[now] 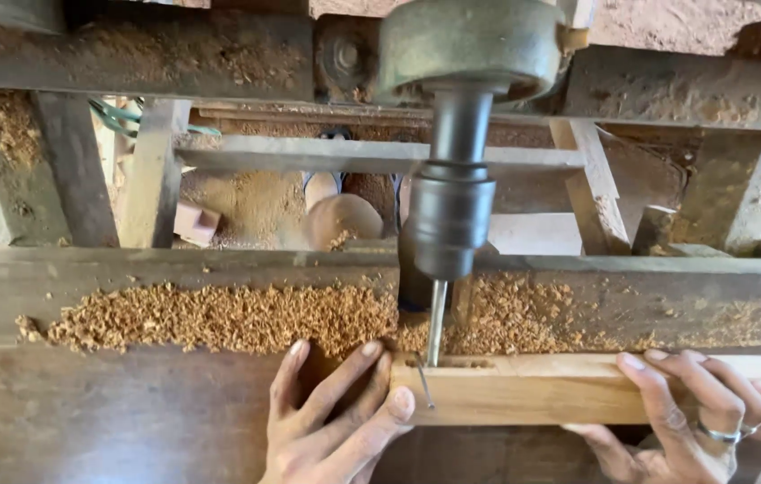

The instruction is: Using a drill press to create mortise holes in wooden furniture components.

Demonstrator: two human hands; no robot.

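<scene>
a pale wooden bar (578, 390) lay lengthwise across the lower middle of the view, on the dark, worn bed of a woodworking machine (112, 412). its top face was light tan and cleanly planed, its near side slightly more orange. a narrow elongated slot (457, 364) was cut into the top face close to the bar's left end, and a short dark pencil line crossed the near side just below that slot.

the drill bit (435, 321), thin and bright, stood upright with its tip in the left end of the slot. it hung from a dark cylindrical chuck (450, 220), which sat under a rounded, dusty green-grey housing (470, 45).

the left hand (331, 421) lay spread, fingers apart and nearly flat on the bed, with its thumb pressed against the left end of the bar; it gripped nothing. the right hand (685, 417) was curled over the bar's near edge, fingers on the top face and the thumb underneath, holding the bar. it wore a ring.

no true container appeared; the nearest thing to one was the shallow ledge (174, 269) behind the bar, which carried a long heap of reddish-brown wood chips (219, 318) on both sides of the bit. behind it, rough timber framing (76, 170) carried more sawdust.
</scene>
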